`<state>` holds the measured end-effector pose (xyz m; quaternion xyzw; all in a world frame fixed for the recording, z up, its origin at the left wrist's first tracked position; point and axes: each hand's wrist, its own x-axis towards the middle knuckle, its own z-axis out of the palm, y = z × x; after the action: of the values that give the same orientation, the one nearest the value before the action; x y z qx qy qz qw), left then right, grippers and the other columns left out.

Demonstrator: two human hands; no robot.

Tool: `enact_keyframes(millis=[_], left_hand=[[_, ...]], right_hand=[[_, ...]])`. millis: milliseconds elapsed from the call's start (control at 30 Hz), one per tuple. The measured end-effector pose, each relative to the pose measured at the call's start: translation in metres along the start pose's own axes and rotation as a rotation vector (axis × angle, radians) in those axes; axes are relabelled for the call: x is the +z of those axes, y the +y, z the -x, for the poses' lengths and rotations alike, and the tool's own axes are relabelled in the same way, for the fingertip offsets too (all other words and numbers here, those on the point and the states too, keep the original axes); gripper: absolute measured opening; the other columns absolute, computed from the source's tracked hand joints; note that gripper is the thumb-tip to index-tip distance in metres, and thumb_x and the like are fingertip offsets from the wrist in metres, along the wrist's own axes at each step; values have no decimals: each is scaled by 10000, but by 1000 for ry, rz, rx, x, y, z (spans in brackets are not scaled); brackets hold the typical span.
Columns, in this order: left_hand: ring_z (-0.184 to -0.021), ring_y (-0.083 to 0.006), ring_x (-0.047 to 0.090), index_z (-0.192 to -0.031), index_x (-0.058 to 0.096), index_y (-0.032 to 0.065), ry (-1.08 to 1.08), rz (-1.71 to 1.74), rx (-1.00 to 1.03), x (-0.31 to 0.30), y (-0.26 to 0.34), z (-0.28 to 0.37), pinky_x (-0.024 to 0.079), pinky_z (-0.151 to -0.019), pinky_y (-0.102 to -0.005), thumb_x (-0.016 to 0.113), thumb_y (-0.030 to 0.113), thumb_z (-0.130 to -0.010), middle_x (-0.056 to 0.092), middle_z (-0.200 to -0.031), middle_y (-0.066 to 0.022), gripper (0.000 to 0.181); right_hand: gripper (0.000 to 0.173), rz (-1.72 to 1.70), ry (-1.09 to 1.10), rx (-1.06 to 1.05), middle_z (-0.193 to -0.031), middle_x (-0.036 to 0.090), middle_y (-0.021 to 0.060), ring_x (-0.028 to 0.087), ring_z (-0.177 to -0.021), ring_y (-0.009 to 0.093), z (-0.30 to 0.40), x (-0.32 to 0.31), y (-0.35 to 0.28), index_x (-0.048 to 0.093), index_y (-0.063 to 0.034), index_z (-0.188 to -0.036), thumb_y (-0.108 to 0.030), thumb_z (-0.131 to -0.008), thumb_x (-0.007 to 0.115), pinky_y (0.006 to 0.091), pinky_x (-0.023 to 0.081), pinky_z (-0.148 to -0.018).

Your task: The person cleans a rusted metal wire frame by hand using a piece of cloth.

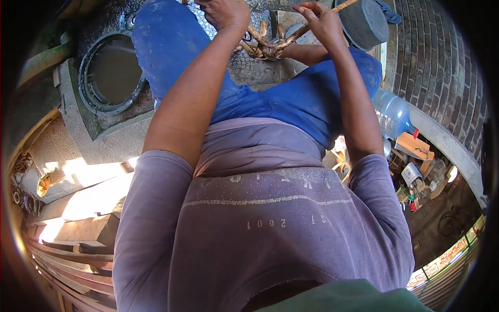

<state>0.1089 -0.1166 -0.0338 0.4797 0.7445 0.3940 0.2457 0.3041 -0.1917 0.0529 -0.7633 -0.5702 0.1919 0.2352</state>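
My left hand (228, 13) is at the top edge, curled, with its fingers partly cut off by the frame. What it may hold cannot be seen. To its right, my right hand (322, 21) has its fingers closed around a bent brown stick, its thumb and a fingertip pointing left. A pale length of stick (345, 5) emerges beyond that hand. Between my hands and lower down sits a brown frame of curved, branch-like pieces (269, 45) with several upright stubs. It is close to my bare lower leg (306, 54), above the wet patterned floor.
A round basin of murky water (113, 70) stands at left. A dark grey tub (364, 23) and blue sandals (390, 15) are at upper right. Beside my right thigh lies a clear water jug (391, 113), near a brick surface (436, 74) and cluttered items (419, 179). Wooden boards (78, 230) lie lower left.
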Motion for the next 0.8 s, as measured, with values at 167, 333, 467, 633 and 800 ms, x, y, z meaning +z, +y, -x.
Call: enact_keyframes(millis=[167,333,467,633,800], left_hand=[[-1075,-521,585,-1238,376,-84,-18,-11,-19,-6,6,-1,486,-940,-550,543,64,-885,519,-1210,-376,418],[-1142,-528,541,-1222,378,-101,37,9,48,0,-3,-2,458,-984,-549,546,56,-876,499,-1221,-388,415],[-1149,-530,540,-1256,369,-114,1,8,32,-4,-1,-2,449,-1002,-542,551,54,-875,498,-1238,-392,455],[-1166,-527,537,-1274,364,-117,40,-23,76,0,-4,0,450,-1009,-539,567,54,-873,504,-1244,-394,481],[-1140,-528,552,-1259,371,-115,11,-17,17,-2,2,0,453,-1011,-532,575,55,-869,512,-1237,-390,472]], right_hand=[[183,68,-237,-151,-999,717,132,709,-918,335,14,-6,4,791,-135,-1066,-235,-950,691,436,550,-828],[198,243,-316,-201,-983,730,149,709,-928,352,30,13,-13,785,-111,-1032,-243,-922,686,460,552,-811],[236,319,-332,-202,-968,724,151,703,-940,385,45,9,-22,787,-123,-1035,-310,-926,693,487,550,-806],[207,424,-104,-208,-969,701,142,696,-928,371,39,30,-18,783,-127,-1104,-192,-939,676,467,547,-831],[276,298,3,-28,-1065,741,206,719,-950,320,23,25,-8,761,-51,-1075,-295,-960,704,490,544,-814]])
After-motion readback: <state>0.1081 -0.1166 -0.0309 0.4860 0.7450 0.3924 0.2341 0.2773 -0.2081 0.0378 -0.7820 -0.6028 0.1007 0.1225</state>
